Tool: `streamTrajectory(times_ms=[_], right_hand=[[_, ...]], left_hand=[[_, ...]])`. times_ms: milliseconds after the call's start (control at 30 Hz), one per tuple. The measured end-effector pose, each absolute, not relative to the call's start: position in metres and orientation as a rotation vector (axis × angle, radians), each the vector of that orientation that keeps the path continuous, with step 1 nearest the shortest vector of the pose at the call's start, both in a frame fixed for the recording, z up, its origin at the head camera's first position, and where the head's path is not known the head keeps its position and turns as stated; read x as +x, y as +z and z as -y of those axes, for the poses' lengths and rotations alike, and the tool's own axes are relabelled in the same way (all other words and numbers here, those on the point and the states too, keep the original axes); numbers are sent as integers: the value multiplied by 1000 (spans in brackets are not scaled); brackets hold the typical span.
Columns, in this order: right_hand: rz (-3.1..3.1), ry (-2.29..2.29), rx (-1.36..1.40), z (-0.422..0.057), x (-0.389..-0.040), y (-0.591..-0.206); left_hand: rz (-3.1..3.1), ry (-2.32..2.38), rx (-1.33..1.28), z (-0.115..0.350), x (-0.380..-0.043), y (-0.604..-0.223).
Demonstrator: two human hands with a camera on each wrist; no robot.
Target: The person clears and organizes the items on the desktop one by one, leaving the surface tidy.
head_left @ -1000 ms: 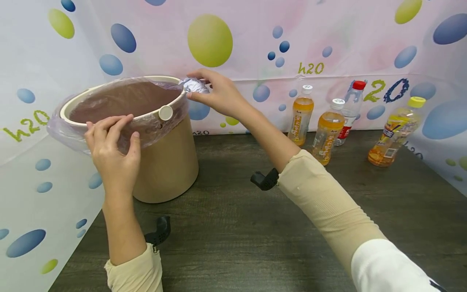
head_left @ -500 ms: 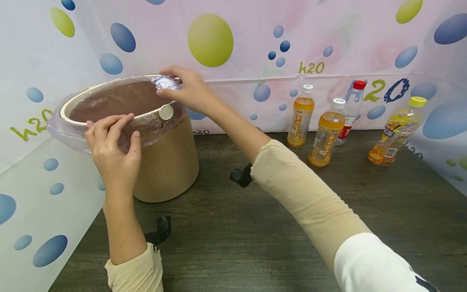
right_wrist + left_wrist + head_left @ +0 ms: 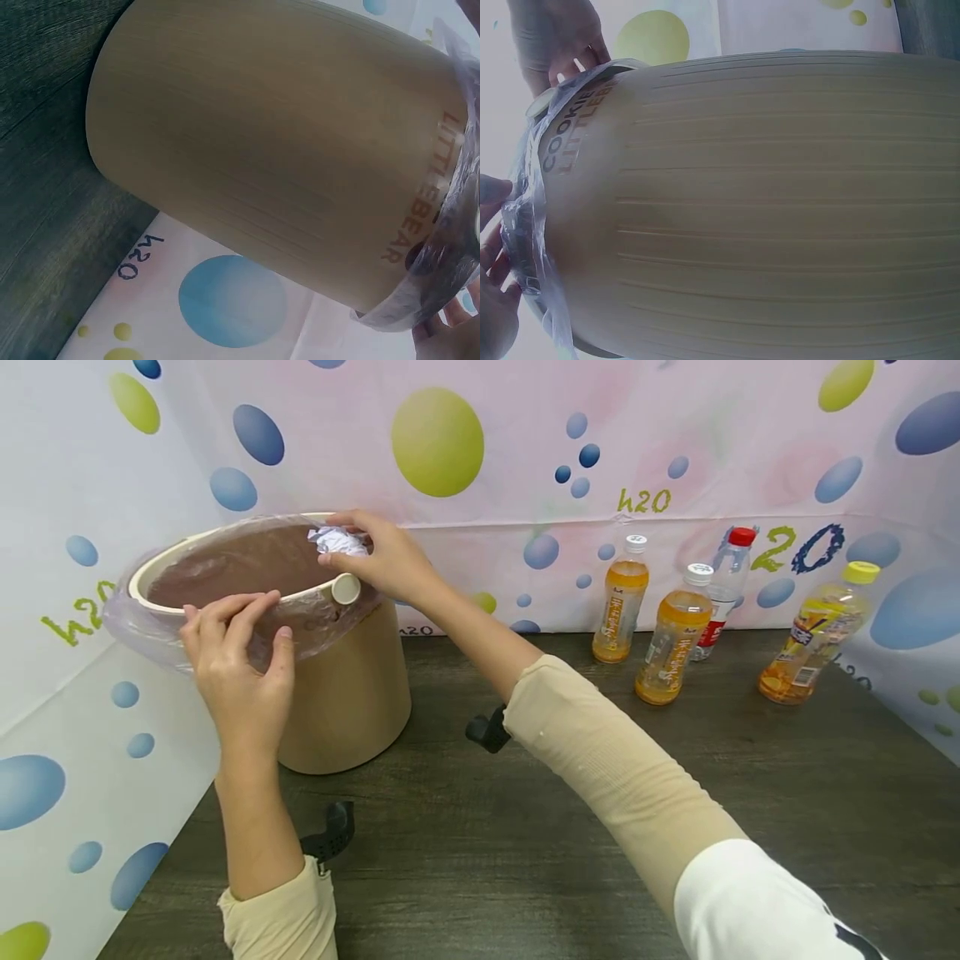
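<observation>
A pale backdrop (image 3: 510,468) printed with blue and green spots and "h2O" lettering encloses a dark wood-grain table (image 3: 562,860). A tan bin (image 3: 348,693) stands upright at the left of the table. A clear plastic liner (image 3: 315,631) covers the inside of the bin and folds outward over its cream rim (image 3: 140,585). A round cream knob (image 3: 346,588) is located on the near right side of the rim. The wrist views show "LITTLEBEAR" lettering on the bin wall.

The right hand (image 3: 382,556) grasps the crumpled paper (image 3: 337,541) between thumb and fingers. The paper is positioned over the right end of the bin opening. The left hand (image 3: 240,668) rests its fingers, loosely bent, on the lined near rim; the thumb extends apart from them.

Four bottles stand at the right: a rear orange bottle (image 3: 621,602) and a front orange bottle (image 3: 673,639), both white-capped; a red-capped bottle (image 3: 723,589); and a yellow-capped bottle (image 3: 813,631).
</observation>
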State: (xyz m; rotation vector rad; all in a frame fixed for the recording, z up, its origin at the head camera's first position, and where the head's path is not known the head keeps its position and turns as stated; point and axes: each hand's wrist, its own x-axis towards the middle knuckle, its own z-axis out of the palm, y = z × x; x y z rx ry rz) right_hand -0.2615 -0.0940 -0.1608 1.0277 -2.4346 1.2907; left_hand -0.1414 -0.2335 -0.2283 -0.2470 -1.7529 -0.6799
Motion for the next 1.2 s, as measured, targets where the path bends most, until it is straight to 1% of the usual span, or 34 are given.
streamTrajectory(times_ms=[300, 633, 933, 1200], right_hand=[[2481, 1247, 1053, 97, -261, -157], [2454, 1397, 1109, 96, -262, -161], [2450, 1428, 1062, 93, -263, -162], [2338, 1508, 1054, 75, -261, -169]], left_hand=[[1753, -679, -230, 235, -140, -226], [1759, -680, -231, 236, -141, -227], [1764, -677, -235, 234, -142, -226], [1763, -680, -231, 234, -142, -228]])
